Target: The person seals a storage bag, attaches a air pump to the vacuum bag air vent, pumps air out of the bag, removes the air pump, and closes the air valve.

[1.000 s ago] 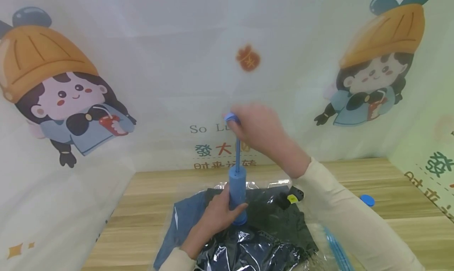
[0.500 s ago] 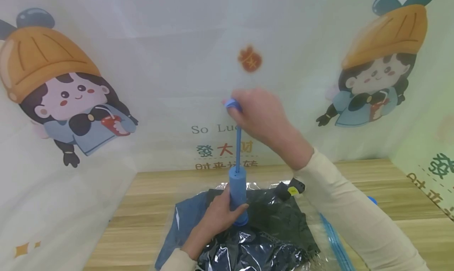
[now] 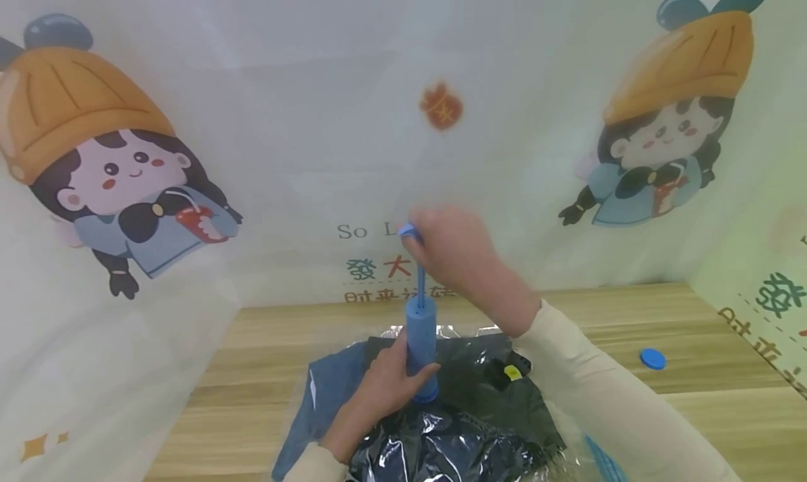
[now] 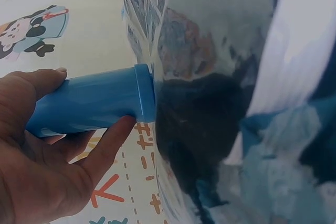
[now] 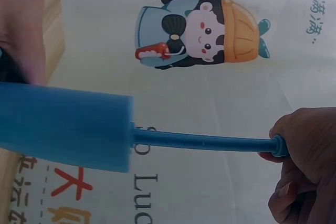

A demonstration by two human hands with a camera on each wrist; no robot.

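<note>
A blue hand pump point(image 3: 421, 328) stands upright on a clear plastic bag point(image 3: 441, 454) filled with dark and blue fabric. My left hand point(image 3: 381, 384) grips the barrel low down, thumb across the front. In the left wrist view, the wide base ring point(image 4: 145, 93) of the pump sits right against the bag's shiny surface. My right hand point(image 3: 463, 251) holds the handle at the top, its fingers curled round it. Between handle and barrel, part of the thin rod point(image 5: 205, 141) shows in the right wrist view.
A round blue cap point(image 3: 652, 359) lies on the wooden table point(image 3: 712, 405) at the right. Beside the bag runs a blue strip point(image 3: 605, 461), partly under my right sleeve. A black piece with a yellow label point(image 3: 513, 372) shows at the bag's upper right. A printed cloth point(image 3: 302, 118) hangs behind.
My right hand first rose with the pump handle, then came down lower than before, so less rod shows. My left hand has stayed on the barrel.
</note>
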